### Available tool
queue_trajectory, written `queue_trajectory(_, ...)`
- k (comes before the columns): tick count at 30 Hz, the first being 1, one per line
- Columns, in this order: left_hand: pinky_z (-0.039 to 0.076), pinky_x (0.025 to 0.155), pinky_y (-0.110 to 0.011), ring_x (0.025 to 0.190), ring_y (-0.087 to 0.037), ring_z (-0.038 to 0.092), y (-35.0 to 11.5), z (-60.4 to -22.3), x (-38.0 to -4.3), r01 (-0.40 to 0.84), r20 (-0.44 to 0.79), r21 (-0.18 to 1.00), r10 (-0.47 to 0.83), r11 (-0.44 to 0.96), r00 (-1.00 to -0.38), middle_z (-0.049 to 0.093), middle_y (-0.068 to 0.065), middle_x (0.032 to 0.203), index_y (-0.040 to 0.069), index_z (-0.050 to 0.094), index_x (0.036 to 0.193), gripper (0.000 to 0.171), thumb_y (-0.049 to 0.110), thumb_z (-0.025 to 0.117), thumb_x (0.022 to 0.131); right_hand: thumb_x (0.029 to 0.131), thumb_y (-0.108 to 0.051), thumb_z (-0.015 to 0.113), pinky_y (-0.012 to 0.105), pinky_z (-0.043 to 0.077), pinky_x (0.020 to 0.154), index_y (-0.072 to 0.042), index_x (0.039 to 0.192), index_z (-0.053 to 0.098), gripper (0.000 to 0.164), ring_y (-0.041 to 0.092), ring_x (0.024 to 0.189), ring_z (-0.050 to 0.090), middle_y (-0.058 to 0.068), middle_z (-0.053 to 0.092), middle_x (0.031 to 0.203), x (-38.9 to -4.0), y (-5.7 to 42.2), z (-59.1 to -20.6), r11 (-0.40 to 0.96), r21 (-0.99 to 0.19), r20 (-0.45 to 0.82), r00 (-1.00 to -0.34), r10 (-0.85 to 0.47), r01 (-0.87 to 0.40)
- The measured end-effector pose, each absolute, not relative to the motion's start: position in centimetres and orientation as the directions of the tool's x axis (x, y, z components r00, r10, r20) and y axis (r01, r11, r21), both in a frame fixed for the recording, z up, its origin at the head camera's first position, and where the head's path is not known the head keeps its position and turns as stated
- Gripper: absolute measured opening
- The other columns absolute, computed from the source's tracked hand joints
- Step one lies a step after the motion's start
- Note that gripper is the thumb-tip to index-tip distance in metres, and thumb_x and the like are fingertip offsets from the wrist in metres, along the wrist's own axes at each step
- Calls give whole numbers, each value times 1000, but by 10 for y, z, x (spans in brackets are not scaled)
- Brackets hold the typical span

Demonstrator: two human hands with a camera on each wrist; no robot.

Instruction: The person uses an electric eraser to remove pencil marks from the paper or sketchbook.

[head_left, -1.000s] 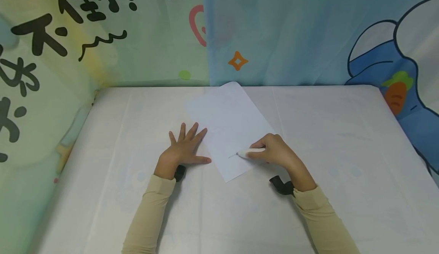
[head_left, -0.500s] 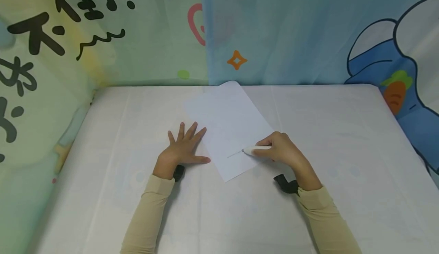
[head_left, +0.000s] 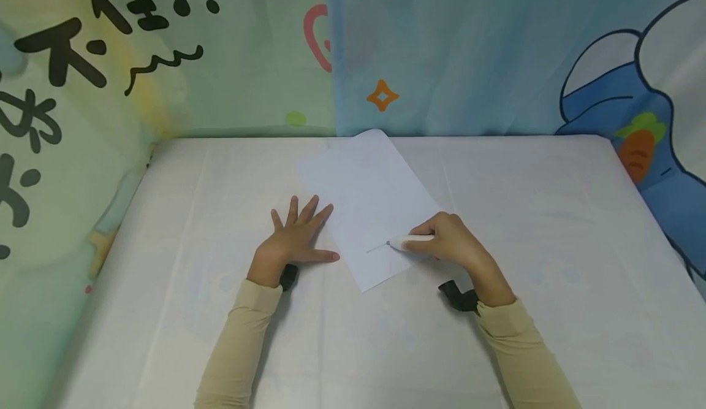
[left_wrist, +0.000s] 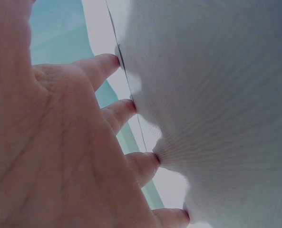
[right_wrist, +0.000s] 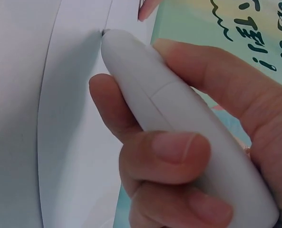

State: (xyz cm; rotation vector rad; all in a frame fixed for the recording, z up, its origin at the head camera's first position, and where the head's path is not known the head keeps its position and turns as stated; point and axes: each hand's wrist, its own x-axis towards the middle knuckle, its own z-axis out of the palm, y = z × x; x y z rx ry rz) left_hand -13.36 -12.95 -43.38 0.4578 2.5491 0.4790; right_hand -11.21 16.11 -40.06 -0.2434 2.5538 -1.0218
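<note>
A white sheet of paper (head_left: 375, 182) lies slanted on the white-covered table. My left hand (head_left: 292, 237) rests at the paper's left edge with fingers spread and straight; the left wrist view has its fingertips (left_wrist: 148, 164) pressing along that edge. In my right hand (head_left: 455, 240) is a thick white pen (right_wrist: 193, 109), gripped between thumb and curled fingers. The pen leans over the lower right part of the sheet, its dark tip (right_wrist: 104, 32) at the paper. A short thin dark line (head_left: 376, 248) runs rightward up to this tip.
The white table cover (head_left: 551, 225) spreads out on both sides of the sheet. A printed curtain (head_left: 441, 53) hangs along the table's far and left sides. Black wrist bands with camera mounts (head_left: 460, 298) sit below the sleeves.
Over the second, the pen and my right hand have moved right and slightly away, and the line has grown longer. In the last half second the tip shifts slightly back left. The left hand stays put.
</note>
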Motion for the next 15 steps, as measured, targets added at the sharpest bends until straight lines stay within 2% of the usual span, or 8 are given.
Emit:
queue_trajectory(3, -12, 107, -72, 145, -43, -19, -130, -434, -134, 232, -411, 413, 407, 881, -816, -5, -11, 164, 20, 13, 158, 99, 53, 70, 84, 84, -16, 75, 26, 37, 49, 9, 107, 71, 34, 11, 50, 47, 11, 71, 72, -112, 161, -401, 716, -698, -285, -909, -305, -21)
queue_trajectory(10, -12, 107, -71, 145, -42, -20, -129, -434, -134, 231, -412, 417, 410, 879, -814, -5, -11, 164, 20, 13, 158, 99, 53, 70, 84, 85, -18, 75, 28, 40, 51, 9, 108, 71, 35, 13, 53, 51, 17, 73, 86, -112, 162, -400, 734, -679, -300, -914, -273, 4)
queue_trajectory(15, -12, 107, -71, 145, -42, -19, -129, -434, -134, 225, -414, 412, 401, 883, -817, -5, -10, 165, 21, 13, 158, 99, 54, 70, 84, 85, -16, 74, 27, 37, 49, 9, 107, 71, 34, 12, 51, 49, 15, 72, 79, -112, 162, -400, 729, -685, -291, -914, -284, -8)
